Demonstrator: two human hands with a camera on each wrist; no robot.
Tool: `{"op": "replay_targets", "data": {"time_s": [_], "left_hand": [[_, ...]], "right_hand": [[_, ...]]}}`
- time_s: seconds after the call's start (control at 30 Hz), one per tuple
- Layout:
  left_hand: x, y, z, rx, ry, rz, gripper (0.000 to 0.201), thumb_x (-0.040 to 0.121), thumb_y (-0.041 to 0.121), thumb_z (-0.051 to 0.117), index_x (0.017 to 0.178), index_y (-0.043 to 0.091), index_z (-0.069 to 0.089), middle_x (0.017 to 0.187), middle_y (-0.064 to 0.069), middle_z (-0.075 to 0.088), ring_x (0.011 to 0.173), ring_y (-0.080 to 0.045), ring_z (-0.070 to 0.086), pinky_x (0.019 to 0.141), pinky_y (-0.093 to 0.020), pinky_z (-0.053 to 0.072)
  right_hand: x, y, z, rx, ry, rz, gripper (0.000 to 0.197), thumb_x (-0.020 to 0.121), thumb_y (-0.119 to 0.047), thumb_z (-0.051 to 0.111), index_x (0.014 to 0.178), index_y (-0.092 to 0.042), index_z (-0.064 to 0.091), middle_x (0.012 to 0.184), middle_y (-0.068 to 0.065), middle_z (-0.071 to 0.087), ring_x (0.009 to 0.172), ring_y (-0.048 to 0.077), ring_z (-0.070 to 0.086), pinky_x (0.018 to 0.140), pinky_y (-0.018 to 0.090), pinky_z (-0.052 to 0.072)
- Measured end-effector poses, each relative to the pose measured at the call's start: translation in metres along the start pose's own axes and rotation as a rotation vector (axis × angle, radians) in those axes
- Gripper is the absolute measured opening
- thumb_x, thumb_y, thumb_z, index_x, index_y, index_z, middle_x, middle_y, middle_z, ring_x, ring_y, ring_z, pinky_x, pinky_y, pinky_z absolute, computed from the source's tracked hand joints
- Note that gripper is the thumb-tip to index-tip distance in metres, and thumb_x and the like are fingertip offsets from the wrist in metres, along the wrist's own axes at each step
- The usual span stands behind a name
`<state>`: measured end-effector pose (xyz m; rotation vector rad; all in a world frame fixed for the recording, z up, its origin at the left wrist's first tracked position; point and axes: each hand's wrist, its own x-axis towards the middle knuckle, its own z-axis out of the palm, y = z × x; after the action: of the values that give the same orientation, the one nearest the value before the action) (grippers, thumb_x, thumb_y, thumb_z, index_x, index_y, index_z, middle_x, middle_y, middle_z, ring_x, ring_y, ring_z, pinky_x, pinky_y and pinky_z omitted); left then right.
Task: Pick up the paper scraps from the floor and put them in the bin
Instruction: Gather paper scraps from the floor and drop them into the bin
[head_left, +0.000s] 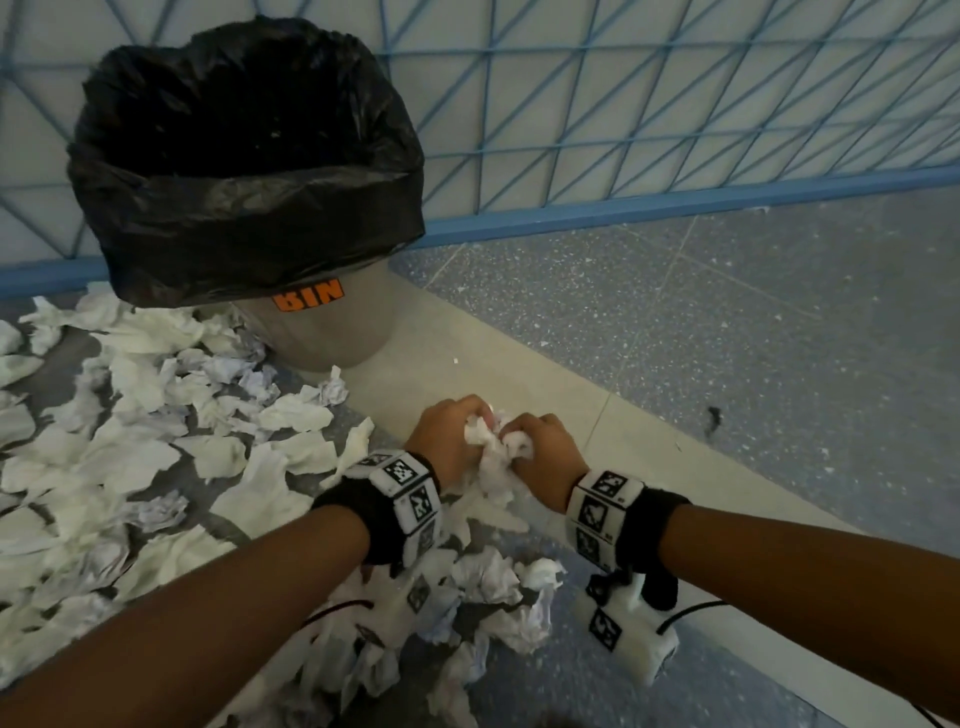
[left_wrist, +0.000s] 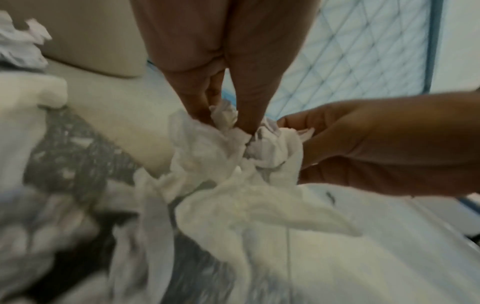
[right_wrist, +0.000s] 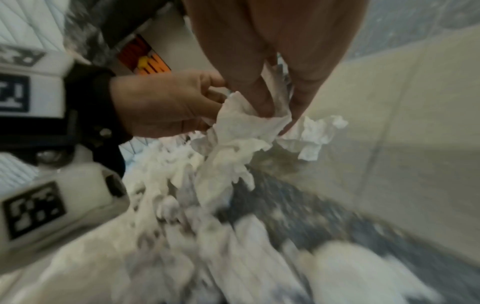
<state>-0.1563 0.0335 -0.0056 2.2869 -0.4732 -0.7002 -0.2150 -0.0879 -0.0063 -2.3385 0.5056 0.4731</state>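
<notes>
Both hands meet over a bunch of white paper scraps (head_left: 493, 447) just above the floor, right of the big pile. My left hand (head_left: 452, 431) grips the bunch from the left, fingers curled into it (left_wrist: 233, 123). My right hand (head_left: 540, 452) pinches the same bunch from the right (right_wrist: 275, 111). Loose ends of the scraps (left_wrist: 233, 201) hang down from the hands. The grey bin (head_left: 332, 332), lined with a black bag (head_left: 249, 171) and marked with an orange label (head_left: 309, 302), stands open at the upper left, beyond the hands.
Several crumpled paper scraps (head_left: 135, 441) cover the grey speckled floor at the left and under my forearms. A pale strip of floor (head_left: 519, 384) runs diagonally past the bin. A blue wire fence (head_left: 675, 104) closes off the back. Bare floor (head_left: 727, 338) lies to the right.
</notes>
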Motion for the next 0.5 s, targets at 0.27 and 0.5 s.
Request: {"op": "replay_targets", "data": {"time_s": [0.27,0.5], "left_hand": [[-0.044,0.042,-0.133,-0.379,0.294,0.209,0.027,0.072,0.006,0.074,0.094,0.017,0.062,0.098,-0.007,0.068,0.086,-0.014,0.064,0.081,-0.019,0.050],[-0.054,0.088,-0.251,-0.384,0.610,0.406,0.028,0.067,0.014,0.076,0.082,0.031,0.059,0.087,0.000,0.067,0.080,-0.010,0.063,0.080,-0.027,0.053]], "right_hand": [[-0.020,-0.111,-0.084,0.291,0.150,-0.430,0.031,0.076,0.004,0.064,0.104,-0.010,0.063,0.109,0.018,0.063,0.099,0.027,0.058,0.091,0.040,0.048],[-0.012,-0.236,-0.146,0.345,0.332,-0.754,0.030,0.073,-0.003,0.062,0.104,-0.001,0.062,0.094,0.006,0.062,0.090,0.020,0.059,0.085,0.033,0.049]]}}
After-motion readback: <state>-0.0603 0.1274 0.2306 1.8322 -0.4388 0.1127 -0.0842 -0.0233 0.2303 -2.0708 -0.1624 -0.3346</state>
